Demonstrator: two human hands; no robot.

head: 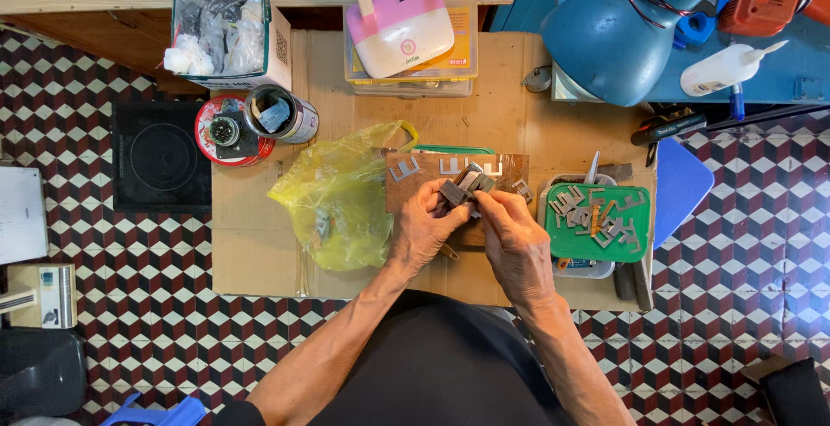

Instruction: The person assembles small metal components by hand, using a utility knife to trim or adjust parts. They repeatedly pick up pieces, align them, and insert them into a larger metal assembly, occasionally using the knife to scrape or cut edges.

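Two hands met over cardboard [259, 244], the landmark for all else. Off its left edge: black square plate [160, 156] on tiled floor [86, 72]. At its upper left corner: box [278, 53] stuffed with plastic wraps, red round tin [206, 128] and open can [285, 115] just below. Left of centre: yellow bag [341, 197], crumpled. At centre: left hand [426, 227], fingers curled and clamped on a small stack of metal plates [462, 186]; right hand [516, 240] touching it, fingertips [486, 204] pinched on the same stack. Stack held just above brown board [510, 169], loose pale plates lying on it. At top centre: pink-and-white device [399, 28] on clear case [462, 54]. Near right edge: green lid [596, 236] heaped with grey metal pieces [601, 217], on white tub [588, 269]. Past right edge: blue board [679, 188], blue lamp [618, 41], white glue bottle [726, 67].
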